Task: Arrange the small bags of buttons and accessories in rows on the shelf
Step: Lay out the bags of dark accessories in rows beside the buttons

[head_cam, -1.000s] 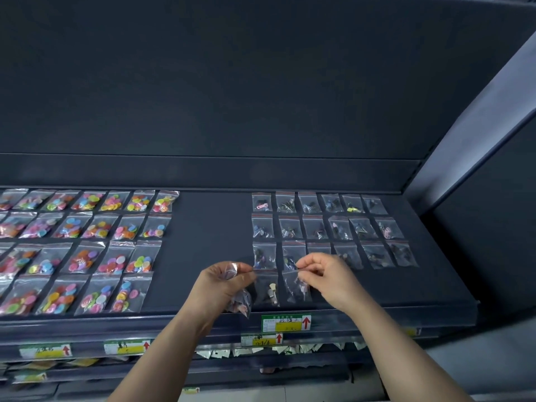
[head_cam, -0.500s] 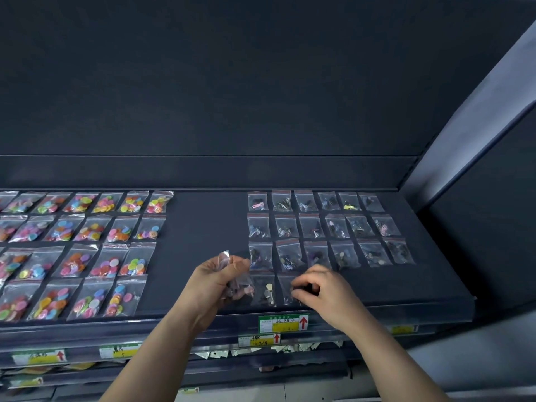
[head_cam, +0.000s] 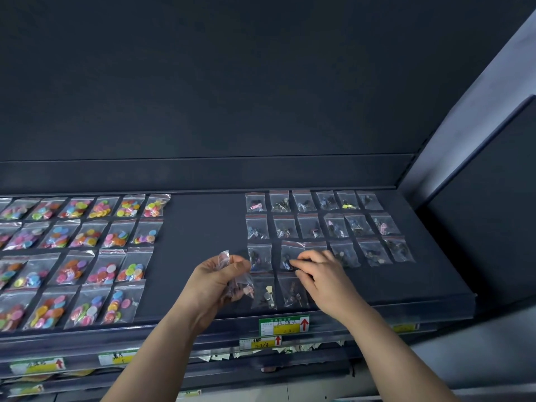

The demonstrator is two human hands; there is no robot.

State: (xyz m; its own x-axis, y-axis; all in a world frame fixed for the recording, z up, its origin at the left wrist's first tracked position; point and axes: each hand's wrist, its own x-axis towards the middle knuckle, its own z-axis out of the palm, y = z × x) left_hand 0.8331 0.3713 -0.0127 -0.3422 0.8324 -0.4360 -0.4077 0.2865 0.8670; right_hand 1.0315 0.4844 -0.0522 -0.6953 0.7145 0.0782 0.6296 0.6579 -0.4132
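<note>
Head view: L hand [head_cam: 216, 282] is curled round a bunch of small clear bags [head_cam: 224, 258], just above the front of the shelf [head_cam: 203, 227]. R hand [head_cam: 324, 281] has fingers bent, tips pinching a dark bag [head_cam: 290, 252] lying slightly tilted in 3rd row of the accessory bags [head_cam: 327, 224], right side. Button bags [head_cam: 81, 250] lie in rows on left. Price tag [head_cam: 284, 324] sits on the shelf lip below hands.

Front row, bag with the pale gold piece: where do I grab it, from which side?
Pinch the gold-piece bag by its near edge, coming from the shelf front. It lies flat; a neighbouring bag flanks its right, the left hand crowds its left, another row lies behind. Only the near edge looks free.
</note>
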